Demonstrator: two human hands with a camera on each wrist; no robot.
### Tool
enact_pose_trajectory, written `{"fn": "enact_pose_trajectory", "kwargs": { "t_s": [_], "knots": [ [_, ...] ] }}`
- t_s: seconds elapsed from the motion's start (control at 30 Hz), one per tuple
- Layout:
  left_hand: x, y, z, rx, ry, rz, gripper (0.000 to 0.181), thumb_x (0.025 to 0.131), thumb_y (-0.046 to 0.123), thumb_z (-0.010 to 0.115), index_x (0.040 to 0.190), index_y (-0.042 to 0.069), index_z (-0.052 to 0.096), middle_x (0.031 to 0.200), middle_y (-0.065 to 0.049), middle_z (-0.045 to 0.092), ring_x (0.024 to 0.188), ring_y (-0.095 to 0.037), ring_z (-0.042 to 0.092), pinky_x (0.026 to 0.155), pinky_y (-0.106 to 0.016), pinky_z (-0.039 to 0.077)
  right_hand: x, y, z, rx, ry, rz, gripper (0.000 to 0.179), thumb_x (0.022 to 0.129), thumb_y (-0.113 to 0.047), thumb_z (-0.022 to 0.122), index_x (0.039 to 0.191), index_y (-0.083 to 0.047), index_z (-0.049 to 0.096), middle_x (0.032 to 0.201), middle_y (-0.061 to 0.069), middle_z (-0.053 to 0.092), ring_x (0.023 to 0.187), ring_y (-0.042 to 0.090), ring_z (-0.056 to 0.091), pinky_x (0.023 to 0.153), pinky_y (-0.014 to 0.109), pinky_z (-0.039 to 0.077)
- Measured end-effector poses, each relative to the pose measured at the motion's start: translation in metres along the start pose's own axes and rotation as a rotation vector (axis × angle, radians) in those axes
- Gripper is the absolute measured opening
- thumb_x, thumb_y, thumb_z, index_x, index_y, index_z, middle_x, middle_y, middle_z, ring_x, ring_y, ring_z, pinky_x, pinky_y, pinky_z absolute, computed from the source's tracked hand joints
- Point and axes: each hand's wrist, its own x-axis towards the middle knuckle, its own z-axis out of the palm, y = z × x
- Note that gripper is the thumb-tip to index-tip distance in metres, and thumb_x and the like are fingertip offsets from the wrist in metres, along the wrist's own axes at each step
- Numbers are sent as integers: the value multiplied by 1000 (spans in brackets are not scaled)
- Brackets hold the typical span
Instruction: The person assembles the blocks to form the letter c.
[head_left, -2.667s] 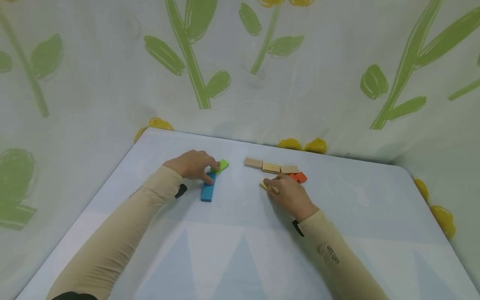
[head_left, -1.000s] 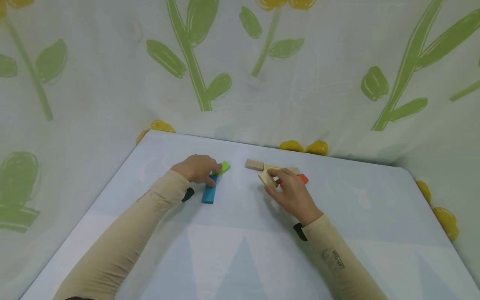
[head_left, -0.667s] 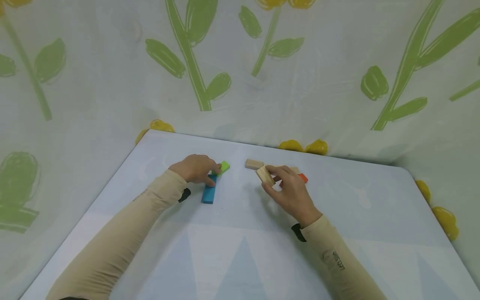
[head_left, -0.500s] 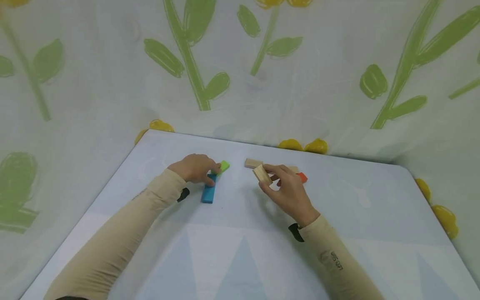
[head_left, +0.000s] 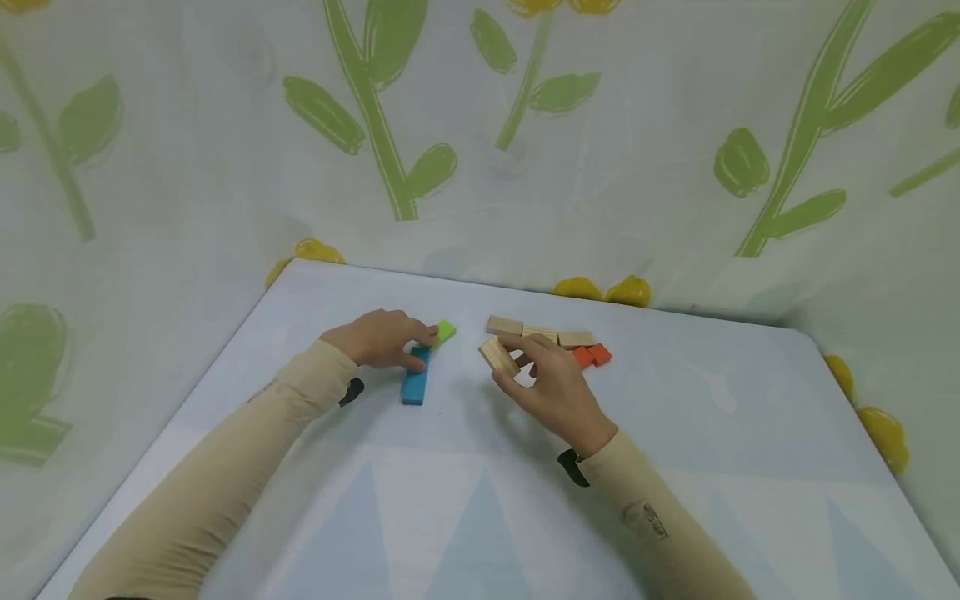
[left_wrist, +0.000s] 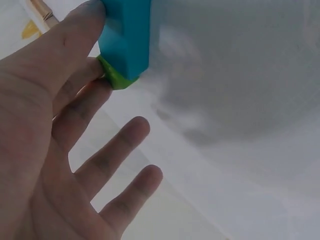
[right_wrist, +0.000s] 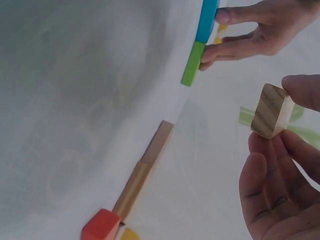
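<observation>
My right hand (head_left: 558, 392) pinches a pale wooden block (head_left: 498, 357) between thumb and fingers. In the right wrist view this wooden block (right_wrist: 272, 110) shows striped grain and is held off the table. My left hand (head_left: 378, 337) rests at two blocks lying end to end at an angle. Its thumb touches the side of the blue block (head_left: 415, 383), and its index and middle fingertips touch the green block (right_wrist: 191, 65). The other two fingers extend free in the left wrist view, beside the blue block (left_wrist: 127, 35). Part of the green block is hidden by fingers.
Right of the green block, a row of plain wooden blocks (head_left: 505, 325) lies near the back of the white table (head_left: 675, 400). Orange-red blocks (head_left: 600, 354) adjoin the row's right end, partly behind my right hand. A flower-patterned wall (head_left: 600, 183) rises behind.
My right hand has lifted the wooden block from in front of the row and carried it left, turning it. The row's middle shows again. My left hand stays at the blue and green blocks.
</observation>
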Motion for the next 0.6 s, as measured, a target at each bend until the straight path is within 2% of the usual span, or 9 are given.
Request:
{"fn": "enact_pose_trajectory", "kwargs": {
  "t_s": [0.23,0.43,0.6],
  "knots": [
    [-3,-5,2,-2,33,52,57,94,35,75,145,15,58,153,-3,50,138,-33,47,113,-53,38,9,-9,-1,45,5,-1,42,88,-22,81,127,-12,69,114,1,70,88,12,63,72,36,59],
    [-5,-16,10,-33,68,109,60,95,36,72,148,13,54,154,-4,48,139,-34,46,113,-55,38,12,-17,-2,29,-4,-22,41,90,-26,79,126,-11,69,117,0,69,89,13,64,74,33,58],
    [-6,-17,11,-66,86,133,60,96,34,72,148,11,53,154,-5,47,138,-36,46,112,-57,38,12,-18,-3,-2,15,-19,40,89,-26,80,125,-12,70,121,-1,69,88,12,63,74,30,56]
  ]
}}
